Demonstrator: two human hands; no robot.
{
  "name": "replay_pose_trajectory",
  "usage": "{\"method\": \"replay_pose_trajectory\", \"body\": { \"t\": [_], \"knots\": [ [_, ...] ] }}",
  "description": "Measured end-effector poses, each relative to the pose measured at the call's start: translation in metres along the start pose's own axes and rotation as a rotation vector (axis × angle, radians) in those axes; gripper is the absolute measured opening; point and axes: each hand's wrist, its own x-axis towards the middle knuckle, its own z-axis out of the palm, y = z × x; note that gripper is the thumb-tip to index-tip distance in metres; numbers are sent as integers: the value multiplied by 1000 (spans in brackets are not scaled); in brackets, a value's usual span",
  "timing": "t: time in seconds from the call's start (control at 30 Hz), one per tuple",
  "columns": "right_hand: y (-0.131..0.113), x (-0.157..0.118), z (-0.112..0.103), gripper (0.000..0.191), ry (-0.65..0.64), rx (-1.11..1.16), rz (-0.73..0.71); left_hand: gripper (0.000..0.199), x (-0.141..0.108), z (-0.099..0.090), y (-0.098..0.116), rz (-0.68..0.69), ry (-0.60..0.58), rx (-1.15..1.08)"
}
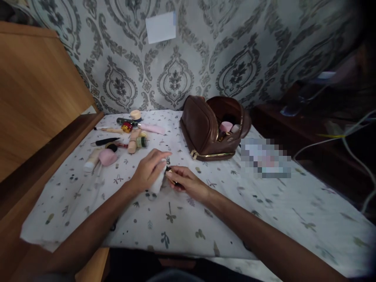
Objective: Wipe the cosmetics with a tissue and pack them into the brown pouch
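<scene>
Near the middle of the cloth-covered table, my left hand (147, 170) is closed on a white wipe (159, 184); whether it is tissue or cloth I cannot tell. My right hand (189, 182) grips a small black item with gold trim (175, 183), its far end close against the wipe. The fingers hide most of this item, so its kind is unclear. Beyond my right hand stands a brown leather bag (196, 129), unzipped, with a pink item (226, 126) and other small things inside.
Left of the bag lie several cosmetics: a pink sponge (107, 157), a white-capped tube (92, 160), a green-labelled jar (141, 141), a red jar (126, 127) and a pink-handled item (152, 128). A blurred-out flat item (266, 158) lies right. A wooden panel (41, 94) borders the left side.
</scene>
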Motion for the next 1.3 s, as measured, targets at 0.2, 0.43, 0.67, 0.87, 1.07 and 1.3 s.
{"method": "replay_pose_trajectory", "body": {
  "t": [0.2, 0.43, 0.67, 0.87, 1.07, 1.3],
  "knots": [
    [-4, -7, -2, 47, -135, -325, -45, 31, -5, 7, 6, 12, -194, 113],
    [9, -9, -2, 23, 23, -920, -374, 17, 1, 6, -4, -452, -184, -341],
    [7, -10, -7, 33, 116, -838, -455, 50, 2, 16, -12, -779, -108, -940],
    [-4, -13, -1, 37, 140, -513, -290, 64, 1, 21, -16, -845, 106, -758],
    [-11, -17, 12, 48, -324, 204, -12, 64, 2, 15, -8, -639, 231, -491],
    [-2, -7, 15, 37, -47, 431, -35, 43, 2, 17, 7, -725, 88, -1002]
  ]
}}
